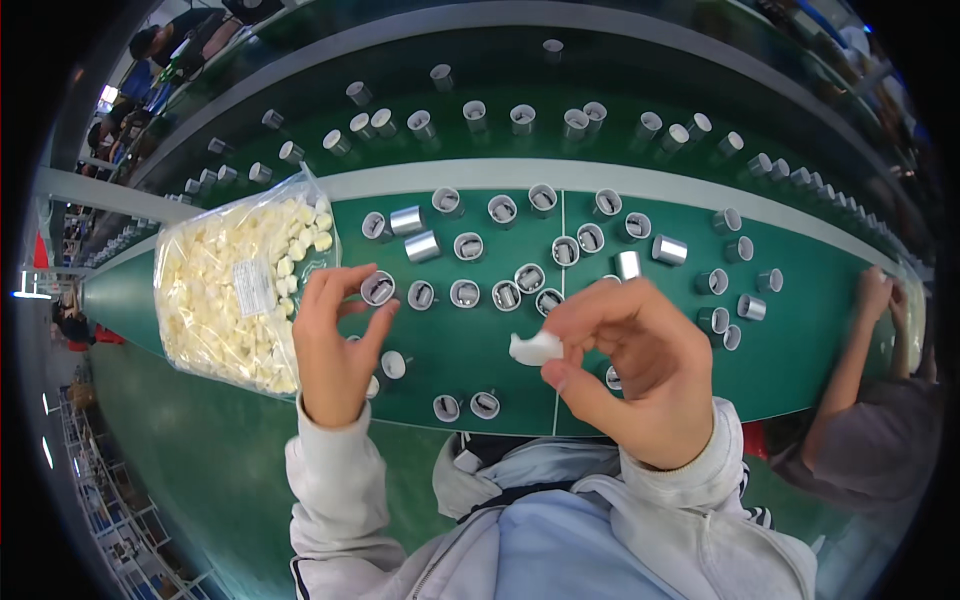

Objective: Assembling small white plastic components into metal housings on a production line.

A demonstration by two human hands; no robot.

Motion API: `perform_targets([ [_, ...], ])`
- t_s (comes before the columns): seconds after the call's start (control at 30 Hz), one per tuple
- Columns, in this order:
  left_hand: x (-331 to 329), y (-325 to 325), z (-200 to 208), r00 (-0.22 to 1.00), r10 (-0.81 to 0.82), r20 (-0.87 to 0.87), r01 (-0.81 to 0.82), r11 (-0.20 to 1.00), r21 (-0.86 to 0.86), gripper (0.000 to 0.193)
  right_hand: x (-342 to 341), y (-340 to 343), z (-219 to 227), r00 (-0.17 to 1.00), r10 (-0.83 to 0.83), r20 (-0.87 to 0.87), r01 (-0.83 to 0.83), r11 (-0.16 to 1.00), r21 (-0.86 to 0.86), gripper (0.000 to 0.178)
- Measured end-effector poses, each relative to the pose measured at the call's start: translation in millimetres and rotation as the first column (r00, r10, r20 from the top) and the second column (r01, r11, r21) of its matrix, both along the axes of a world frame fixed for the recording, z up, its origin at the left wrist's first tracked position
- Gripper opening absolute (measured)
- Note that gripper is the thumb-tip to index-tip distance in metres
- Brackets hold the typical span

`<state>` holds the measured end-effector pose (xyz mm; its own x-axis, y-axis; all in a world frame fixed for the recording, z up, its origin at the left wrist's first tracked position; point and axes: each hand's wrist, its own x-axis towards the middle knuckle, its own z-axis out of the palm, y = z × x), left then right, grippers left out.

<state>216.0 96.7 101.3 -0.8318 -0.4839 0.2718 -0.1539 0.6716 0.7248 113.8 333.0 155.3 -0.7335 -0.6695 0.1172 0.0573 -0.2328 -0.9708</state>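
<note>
Between the thumb and fingers of my left hand is a small silver cylinder, its open white-rimmed end facing up with metal parts inside. My right hand pinches a small white plastic piece above the green work surface, apart from the cylinder. Many similar cylinders stand around both hands, one of them near the middle. A few lie on their sides, such as the silver cylinder beyond my left hand.
A clear plastic bag full of cream-white pieces lies at the left. Past a pale rail runs a dark green belt carrying more cylinders. At the right edge a co-worker's arm reaches over the table.
</note>
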Motion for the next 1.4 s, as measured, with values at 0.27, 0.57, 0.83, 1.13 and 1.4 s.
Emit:
perform_targets([
  [0.27,-6.7,-64.2,-53.9,0.967,-0.150,0.207,0.176,0.978,-0.113,0.047,-11.8,-17.6,39.7,0.828,0.222,-0.515,0.017,0.908,0.419,0.020],
  [0.57,-23.6,-45.6,46.4,0.893,-0.385,-0.231,0.371,0.342,0.863,0.037,-48.4,-115.2,40.1,0.558,0.438,-0.705,-0.102,0.879,0.466,0.023],
  [0.83,-76.8,-72.6,31.8,0.942,-0.238,-0.237,0.297,0.259,0.919,0.021,-61.6,-139.4,18.5,0.503,0.223,-0.835,0.217,0.903,0.372,0.030],
  [1.13,-170.7,-129.0,-13.9,0.902,-0.419,0.101,0.412,0.768,-0.490,0.052,-71.7,-82.8,60.9,0.604,0.200,-0.772,0.271,0.859,0.434,0.030],
  [1.4,-196.1,-154.4,-46.7,0.846,-0.326,0.421,0.506,0.739,-0.445,0.040,33.4,7.6,38.4,0.762,0.647,-0.037,-0.613,0.738,0.282,0.012],
])
